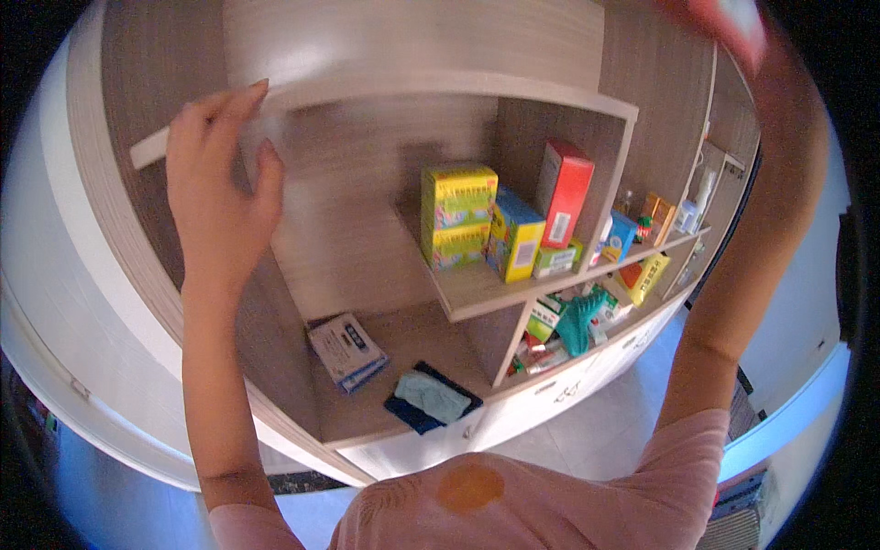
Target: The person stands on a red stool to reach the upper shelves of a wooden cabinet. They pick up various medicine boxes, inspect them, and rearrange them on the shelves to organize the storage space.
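Observation:
My left hand (pixel 215 174) is raised at the left, in front of the upper shelf board (pixel 385 90) near its left end. Its thumb and fingers are apart, and I see nothing held in them. My right arm (pixel 779 183) reaches up along the right side to the top edge. A blurred red and white patch (pixel 724 27) shows at its end; I cannot make out whether that is my right hand or something in it. The fingers there are smeared and partly cut off.
Yellow-green boxes (pixel 458 197), a blue-yellow box (pixel 515 240) and a red box (pixel 566 192) stand on the middle shelf. Below lie a stack of booklets or flat packs (pixel 346 350), a light blue cloth-like item (pixel 431 397) on a dark pouch, and a teal glove-like item (pixel 579 321).

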The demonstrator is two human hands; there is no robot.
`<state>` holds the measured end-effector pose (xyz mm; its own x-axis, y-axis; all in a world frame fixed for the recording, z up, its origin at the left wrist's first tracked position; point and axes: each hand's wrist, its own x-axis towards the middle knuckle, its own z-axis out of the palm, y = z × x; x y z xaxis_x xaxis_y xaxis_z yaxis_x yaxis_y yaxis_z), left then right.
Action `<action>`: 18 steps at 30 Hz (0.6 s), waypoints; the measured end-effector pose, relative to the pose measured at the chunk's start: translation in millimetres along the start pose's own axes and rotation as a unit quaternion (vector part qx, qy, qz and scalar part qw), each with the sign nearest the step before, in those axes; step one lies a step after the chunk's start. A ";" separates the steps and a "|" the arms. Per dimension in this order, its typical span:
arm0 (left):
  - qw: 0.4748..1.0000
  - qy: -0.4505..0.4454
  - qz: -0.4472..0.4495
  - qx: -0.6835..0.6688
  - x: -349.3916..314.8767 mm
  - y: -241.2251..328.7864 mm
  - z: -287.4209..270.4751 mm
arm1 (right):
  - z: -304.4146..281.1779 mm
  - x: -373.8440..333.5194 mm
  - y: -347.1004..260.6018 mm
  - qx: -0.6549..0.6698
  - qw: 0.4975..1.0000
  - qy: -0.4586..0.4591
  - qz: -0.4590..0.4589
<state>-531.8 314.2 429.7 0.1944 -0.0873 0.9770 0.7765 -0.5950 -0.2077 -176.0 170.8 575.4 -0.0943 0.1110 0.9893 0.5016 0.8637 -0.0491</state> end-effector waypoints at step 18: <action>0.693 -0.184 -0.445 -0.536 -113.7 179.4 33.7 | 119.2 -299.9 33.5 0.028 0.976 -0.112 0.185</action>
<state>-394.4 244.3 279.7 0.2175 0.7877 0.5764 -0.1667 -0.5519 0.8171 -233.3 225.0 260.7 -0.1047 0.5205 0.8474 0.4902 0.7684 -0.4114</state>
